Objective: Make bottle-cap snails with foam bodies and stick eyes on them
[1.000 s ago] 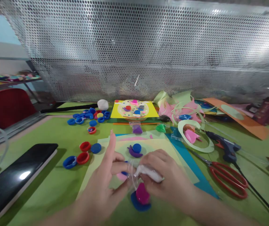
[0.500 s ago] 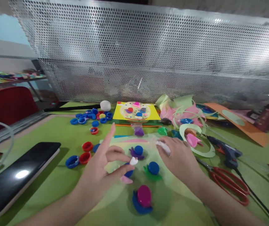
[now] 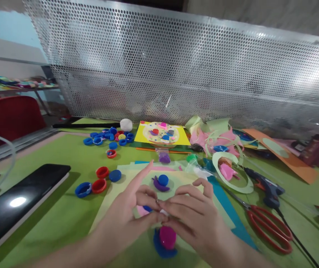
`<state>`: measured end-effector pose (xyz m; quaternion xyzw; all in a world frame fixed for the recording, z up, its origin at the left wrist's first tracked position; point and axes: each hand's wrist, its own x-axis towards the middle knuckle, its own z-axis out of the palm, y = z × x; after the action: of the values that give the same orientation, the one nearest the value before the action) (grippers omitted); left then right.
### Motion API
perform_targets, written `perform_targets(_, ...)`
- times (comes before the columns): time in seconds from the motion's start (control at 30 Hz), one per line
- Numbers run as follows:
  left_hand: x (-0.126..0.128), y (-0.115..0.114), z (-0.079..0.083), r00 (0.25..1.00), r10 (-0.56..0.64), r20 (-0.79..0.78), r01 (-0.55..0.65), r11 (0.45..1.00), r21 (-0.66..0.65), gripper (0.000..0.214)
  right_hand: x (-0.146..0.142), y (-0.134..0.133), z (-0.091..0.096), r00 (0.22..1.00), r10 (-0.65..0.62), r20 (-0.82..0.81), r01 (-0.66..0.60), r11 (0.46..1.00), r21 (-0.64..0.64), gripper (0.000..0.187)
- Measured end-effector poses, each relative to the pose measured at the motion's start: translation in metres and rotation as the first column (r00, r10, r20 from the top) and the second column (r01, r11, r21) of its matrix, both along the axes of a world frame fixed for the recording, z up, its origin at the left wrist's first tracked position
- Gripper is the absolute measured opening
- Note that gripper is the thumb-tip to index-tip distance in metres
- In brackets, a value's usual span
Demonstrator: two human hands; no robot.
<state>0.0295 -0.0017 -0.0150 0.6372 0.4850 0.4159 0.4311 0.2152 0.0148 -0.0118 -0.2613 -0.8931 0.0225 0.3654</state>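
My left hand (image 3: pixel 128 210) pinches a small piece of white modelling clay (image 3: pixel 164 212) between thumb and fingertips, its index finger raised. The fingertips of my right hand (image 3: pixel 198 212) close on the same piece from the other side. Below and behind the hands are clay snail shapes with bottle caps as shells. One is a purple snail (image 3: pixel 161 187) with a blue cap (image 3: pixel 163 180); nearer lies a blue snail (image 3: pixel 165 254) with a magenta cap (image 3: pixel 167 237). A pink snail (image 3: pixel 142 211) is partly hidden by my left hand. White clay in clear wrap (image 3: pixel 202 172) lies beyond my right hand.
Red scissors (image 3: pixel 269 227) and a glue gun (image 3: pixel 268 188) lie to the right. At left are a black phone (image 3: pixel 22 204) and several loose caps (image 3: pixel 99 185). A decorated yellow card (image 3: pixel 141 137), paper scraps (image 3: pixel 204 134) and a perforated metal panel (image 3: pixel 159 63) stand farther back.
My right hand has let go of the wrapped white clay and come in to meet my left hand at the small white piece. It now covers the green snail.
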Motion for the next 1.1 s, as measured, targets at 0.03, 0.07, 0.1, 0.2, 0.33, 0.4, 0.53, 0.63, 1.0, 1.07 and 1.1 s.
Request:
perform_targets(0.03,-0.0001,0.0001,-0.0006,1.0,-0.013,0.019,0.014,0.999,-0.036,0.088,-0.0009,0.0005,-0.0007,0.999,-0.011,-0.042,0.012,0.999,0.034,0.008)
perform_targets(0.07,-0.0003,0.0003,-0.0014,0.999,-0.023,0.045,0.027,0.997,-0.078,0.089,-0.0015,0.0011,-0.0018,0.997,-0.022,-0.077,0.027,0.997,0.071,0.01)
perform_targets(0.1,-0.0004,0.0006,-0.0023,0.996,-0.03,0.087,0.041,0.992,-0.12,0.09,-0.0019,0.0018,-0.003,0.995,-0.035,-0.098,0.046,0.993,0.107,0.011)
perform_targets(0.2,0.0006,0.0023,-0.0042,0.97,-0.017,0.241,0.072,0.973,-0.22,0.101,-0.001,0.0034,-0.0061,0.995,-0.076,-0.065,0.087,0.977,0.195,0.009)
perform_targets(0.33,0.0033,0.0039,-0.0021,0.932,0.06,0.356,0.054,0.952,-0.301,0.112,0.0006,0.0028,-0.0059,0.996,-0.076,-0.047,0.086,0.953,0.291,0.006)
perform_targets(0.4,0.0036,0.0038,-0.0007,0.919,0.071,0.388,0.064,0.944,-0.323,0.115,-0.0003,0.0015,-0.0042,0.997,-0.068,-0.047,0.08,0.941,0.329,0.006)
perform_targets(0.53,0.0017,0.003,-0.0013,0.918,0.068,0.391,0.079,0.934,-0.349,0.112,-0.0029,-0.0012,-0.0013,0.996,-0.071,-0.05,0.085,0.924,0.373,0.01)
perform_targets(0.63,0.0002,0.0036,-0.0016,0.926,0.053,0.375,0.092,0.929,-0.359,0.109,-0.0024,-0.0013,-0.002,0.997,-0.078,0.006,0.071,0.934,0.349,0.009)
perform_targets(1.0,0.0045,0.0,0.0009,0.958,0.034,0.286,0.053,0.955,-0.291,0.1,-0.0043,0.0023,-0.0058,1.0,-0.008,0.0,0.008,0.945,0.327,0.011)
perform_targets(1.07,0.0046,-0.001,-0.0002,0.974,0.029,0.223,0.029,0.966,-0.255,0.098,-0.005,0.0008,-0.0053,1.0,-0.004,-0.028,0.013,0.954,0.301,0.01)
perform_targets(1.1,0.0042,-0.0015,0.0,0.984,0.032,0.175,0.009,0.974,-0.225,0.098,-0.0049,0.0003,-0.0049,1.0,-0.005,-0.021,0.011,0.958,0.287,0.009)
